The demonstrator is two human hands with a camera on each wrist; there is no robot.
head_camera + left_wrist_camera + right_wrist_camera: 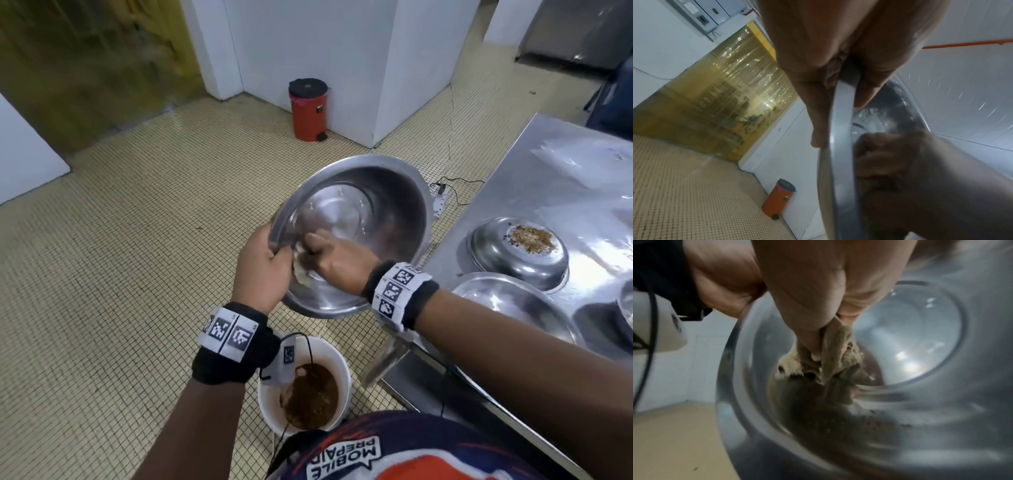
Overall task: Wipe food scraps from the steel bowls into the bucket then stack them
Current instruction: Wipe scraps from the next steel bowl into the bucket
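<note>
A large steel bowl (370, 219) is tilted in the air above the white bucket (267, 407), which holds brown slop. My left hand (263, 270) grips the bowl's near-left rim (840, 129), thumb inside and fingers behind. My right hand (329, 257) is inside the bowl and pinches a soiled beige rag (836, 352) against the lower wall. Brown crumbs (875, 423) cling to the wall below the rag. The bowl's flat bottom (916, 337) looks shiny.
A steel table (555, 164) stands at the right with an upturned bowl (517, 253) carrying scraps on its base and another upturned bowl (507, 301) nearer. A red pedal bin (308, 109) stands by the white pillar. A cable (455, 185) lies on the tiled floor.
</note>
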